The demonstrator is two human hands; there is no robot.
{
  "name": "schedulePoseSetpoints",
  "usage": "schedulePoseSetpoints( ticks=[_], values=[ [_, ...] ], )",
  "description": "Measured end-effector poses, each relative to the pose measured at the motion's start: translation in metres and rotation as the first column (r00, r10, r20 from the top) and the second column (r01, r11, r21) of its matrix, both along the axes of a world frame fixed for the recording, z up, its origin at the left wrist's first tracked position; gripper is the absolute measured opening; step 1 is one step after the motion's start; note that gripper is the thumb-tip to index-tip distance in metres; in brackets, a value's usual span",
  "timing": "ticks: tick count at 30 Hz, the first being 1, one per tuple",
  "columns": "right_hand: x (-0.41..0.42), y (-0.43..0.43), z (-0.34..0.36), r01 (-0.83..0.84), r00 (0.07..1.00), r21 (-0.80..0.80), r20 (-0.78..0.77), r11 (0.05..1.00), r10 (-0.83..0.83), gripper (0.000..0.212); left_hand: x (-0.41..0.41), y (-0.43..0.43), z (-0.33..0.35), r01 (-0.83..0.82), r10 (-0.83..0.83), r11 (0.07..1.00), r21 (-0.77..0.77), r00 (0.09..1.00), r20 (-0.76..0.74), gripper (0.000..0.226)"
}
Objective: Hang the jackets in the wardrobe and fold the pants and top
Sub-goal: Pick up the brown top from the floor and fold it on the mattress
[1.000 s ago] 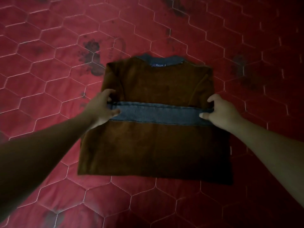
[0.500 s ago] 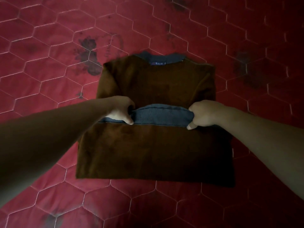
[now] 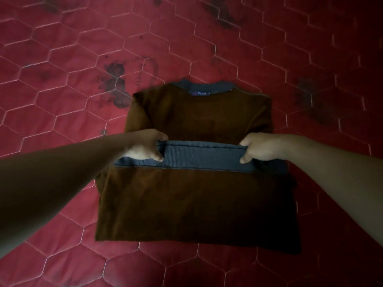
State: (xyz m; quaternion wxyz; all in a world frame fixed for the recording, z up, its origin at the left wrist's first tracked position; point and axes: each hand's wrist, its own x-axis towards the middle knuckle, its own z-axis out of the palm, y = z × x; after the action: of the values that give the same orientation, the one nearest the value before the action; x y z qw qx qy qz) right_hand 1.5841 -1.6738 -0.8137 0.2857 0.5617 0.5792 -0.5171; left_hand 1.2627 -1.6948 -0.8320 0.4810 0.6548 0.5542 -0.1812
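One brown top [image 3: 199,199] lay flat on the red quilt [image 3: 62,112], collar [image 3: 207,86] at the far side. Its lower part was folded up over the chest, so the grey hem band [image 3: 203,155] ran across the middle. The left hand [image 3: 145,147] gripped the band near its left end, fingers [image 3: 161,138] curled over the far edge and thumb against the near side. The right hand [image 3: 262,149] held it the same way near the right end, fingers [image 3: 244,142] hooked over the edge. A second earlier both hands had been at the band's outer ends, on top of the cloth. Since then they had come inward and closed round the band, and its far edge stood raised off the top. Count: one top, one small blue label [image 3: 200,93] under the collar, two hands.
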Motion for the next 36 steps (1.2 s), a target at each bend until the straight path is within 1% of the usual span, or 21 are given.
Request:
schedulePoseSetpoints(
  ticks=[1,5,8,10,12,15,16,17,18,19,20,21,22,24,26,28,31,33,36],
  values=[
    [0.002,0.005,0.0,-0.031,0.999,0.006,-0.008,1.0,0.031,0.019,-0.002,0.003,0.001,-0.012,0.011,1.0,0.011,1.0,0.015,0.027],
    [0.002,0.037,0.014,0.013,0.998,0.077,-0.066,0.997,-0.008,0.02,-0.01,0.031,0.017,-0.056,0.053,0.996,0.074,0.998,0.046,0.024],
    [-0.001,0.067,0.025,0.049,0.996,0.192,-0.08,0.98,-0.034,0.017,-0.015,0.063,0.036,-0.075,0.07,0.989,0.126,0.997,0.044,0.017],
    [-0.002,0.088,0.03,0.046,0.997,0.268,-0.076,0.962,-0.027,0.017,-0.016,0.088,0.043,-0.063,0.06,0.982,0.177,0.998,0.023,0.015],
    [-0.001,0.111,0.031,0.033,0.999,0.333,-0.048,0.942,-0.018,0.019,-0.015,0.116,0.045,-0.052,0.056,0.963,0.265,0.998,-0.005,0.017],
    [0.001,0.144,0.023,0.021,1.0,0.459,-0.001,0.888,-0.023,0.026,-0.007,0.152,0.039,-0.045,0.079,0.922,0.385,0.994,-0.073,0.016],
    [0.002,0.15,0.018,-0.005,0.999,0.516,0.03,0.857,-0.012,0.027,-0.005,0.161,0.032,-0.038,0.094,0.912,0.409,0.989,-0.116,0.023],
    [0.001,0.15,0.011,-0.078,0.995,0.584,0.102,0.808,0.022,0.029,-0.004,0.165,0.023,-0.009,0.097,0.902,0.431,0.978,-0.184,0.035],
    [0.001,0.145,0.003,-0.192,0.975,0.658,0.216,0.728,0.062,0.035,-0.004,0.163,0.014,0.042,0.096,0.885,0.465,0.959,-0.268,0.048],
    [0.0,0.135,-0.008,-0.299,0.944,0.722,0.322,0.624,0.08,0.044,-0.004,0.156,0.005,0.09,0.103,0.857,0.508,0.935,-0.339,0.061],
    [0.0,0.121,-0.017,-0.362,0.923,0.767,0.376,0.531,0.085,0.053,-0.005,0.144,-0.004,0.118,0.111,0.821,0.558,0.927,-0.359,0.071],
    [-0.001,0.104,-0.027,-0.376,0.921,0.795,0.377,0.477,0.098,0.058,-0.004,0.129,-0.013,0.13,0.103,0.789,0.601,0.935,-0.338,0.076],
    [-0.002,0.084,-0.037,-0.359,0.932,0.813,0.34,0.459,0.126,0.062,-0.002,0.11,-0.022,0.142,0.072,0.767,0.626,0.95,-0.303,0.076],
    [-0.003,0.045,-0.057,-0.354,0.935,0.792,0.307,0.498,0.177,0.066,0.002,0.069,-0.04,0.192,-0.017,0.747,0.636,0.962,-0.271,0.074],
    [0.0,0.014,-0.075,-0.371,0.928,0.75,0.324,0.548,0.184,0.07,-0.001,0.032,-0.058,0.229,-0.046,0.764,0.603,0.952,-0.303,0.07],
    [0.006,-0.002,-0.085,-0.343,0.936,0.736,0.324,0.584,0.141,0.072,-0.007,0.01,-0.073,0.198,0.016,0.765,0.612,0.945,-0.327,0.067],
    [0.009,-0.003,-0.088,-0.308,0.945,0.763,0.315,0.569,0.09,0.072,-0.013,0.001,-0.078,0.135,0.133,0.726,0.675,0.935,-0.33,0.065],
    [0.009,-0.007,-0.085,-0.291,0.95,0.766,0.303,0.574,0.077,0.072,-0.017,-0.006,-0.077,0.122,0.159,0.722,0.681,0.929,-0.335,0.065],
    [0.021,-0.036,-0.081,-0.268,0.954,0.757,0.294,0.596,0.056,0.073,-0.036,-0.031,-0.07,0.091,0.18,0.736,0.671,0.929,-0.322,0.067]
  ],
)
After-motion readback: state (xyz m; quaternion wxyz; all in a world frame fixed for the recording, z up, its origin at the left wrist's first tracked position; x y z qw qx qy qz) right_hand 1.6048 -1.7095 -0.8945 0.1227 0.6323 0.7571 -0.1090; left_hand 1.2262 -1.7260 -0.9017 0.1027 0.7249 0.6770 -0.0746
